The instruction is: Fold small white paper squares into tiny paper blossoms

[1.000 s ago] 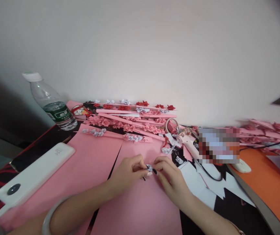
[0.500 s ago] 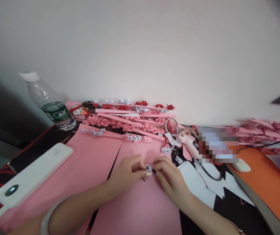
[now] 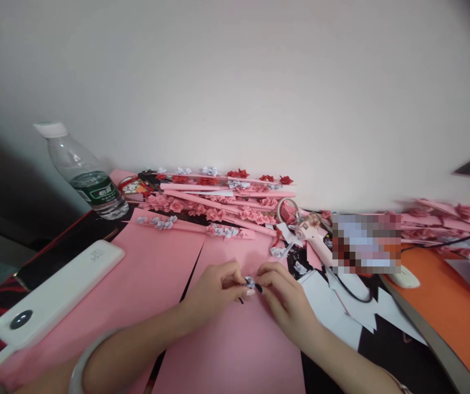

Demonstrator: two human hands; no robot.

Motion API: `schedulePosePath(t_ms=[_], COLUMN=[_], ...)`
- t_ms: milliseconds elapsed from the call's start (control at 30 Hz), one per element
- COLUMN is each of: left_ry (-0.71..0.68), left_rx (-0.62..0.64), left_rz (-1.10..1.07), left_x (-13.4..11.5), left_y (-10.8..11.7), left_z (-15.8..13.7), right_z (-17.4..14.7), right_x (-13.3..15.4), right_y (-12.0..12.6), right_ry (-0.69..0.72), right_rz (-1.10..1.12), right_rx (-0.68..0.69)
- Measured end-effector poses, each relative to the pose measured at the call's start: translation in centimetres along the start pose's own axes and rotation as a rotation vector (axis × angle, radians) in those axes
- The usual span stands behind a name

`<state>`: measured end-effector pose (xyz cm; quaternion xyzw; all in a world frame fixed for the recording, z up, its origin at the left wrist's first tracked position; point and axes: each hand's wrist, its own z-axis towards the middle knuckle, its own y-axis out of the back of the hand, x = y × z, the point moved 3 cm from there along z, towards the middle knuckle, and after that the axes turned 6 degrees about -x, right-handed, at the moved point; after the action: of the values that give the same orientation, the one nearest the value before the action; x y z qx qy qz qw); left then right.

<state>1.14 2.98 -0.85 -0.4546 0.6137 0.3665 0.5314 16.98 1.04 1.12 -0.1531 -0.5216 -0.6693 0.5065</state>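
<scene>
Above a pink paper sheet, my left hand and my right hand meet, fingertips a little apart. Between them sits a small bluish-white folded paper flower, pinched from both sides. Dark nails or dark bits show at the fingertips, too small to tell apart, and part of the flower is covered by fingers. Just beyond my hands lie pink paper strips bearing rows of folded flowers. A loose white paper flower rests right of my right hand.
A water bottle stands at the back left, with a white power bank nearer. A pink glue gun, a tape roll and white paper pieces lie to the right. A white mouse sits by orange paper.
The lit digits on the power bank's round display have gone dark. My hands and the paper flower stay almost where they were.
</scene>
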Motion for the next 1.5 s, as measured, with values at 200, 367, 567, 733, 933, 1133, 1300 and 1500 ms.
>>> schedulePosePath(t_ms=[200, 367, 567, 733, 933, 1133, 1300, 1500], left_ry=[-0.017, -0.018, -0.016, -0.025, -0.044, -0.068, -0.067, -0.091], left_rx=[0.006, 0.006, 0.006, 0.01, 0.01, 0.009, 0.021, 0.028], left_rz=[0.022, 0.004, 0.005, 0.025, 0.065, 0.06, 0.055, 0.022], left_x=[0.08, 0.35, 0.53, 0.29, 0.25, 0.29, 0.04, -0.04], left_y=[0.04, 0.0, 0.02, 0.09, 0.11, 0.12, 0.15, 0.21], left_z=[0.09, 0.16, 0.19, 0.13, 0.18, 0.28, 0.14, 0.22], right_z=[-0.02, -0.09, -0.05, -0.1, -0.06, -0.03, 0.05, 0.1], right_x=[-0.04, -0.13, -0.07, -0.02, -0.07, -0.03, 0.11, 0.17], right_y=[-0.02, -0.04, -0.06, -0.13, -0.2, -0.2, -0.18, -0.19], right_ry=[0.007, 0.009, 0.022, 0.037, 0.045, 0.055, 0.07, 0.081], right_rz=[-0.004, -0.017, -0.031, -0.04, -0.054, -0.063, -0.076, -0.093], right_rx=[0.001, 0.007, 0.012, 0.012, 0.015, 0.006, 0.006, -0.006])
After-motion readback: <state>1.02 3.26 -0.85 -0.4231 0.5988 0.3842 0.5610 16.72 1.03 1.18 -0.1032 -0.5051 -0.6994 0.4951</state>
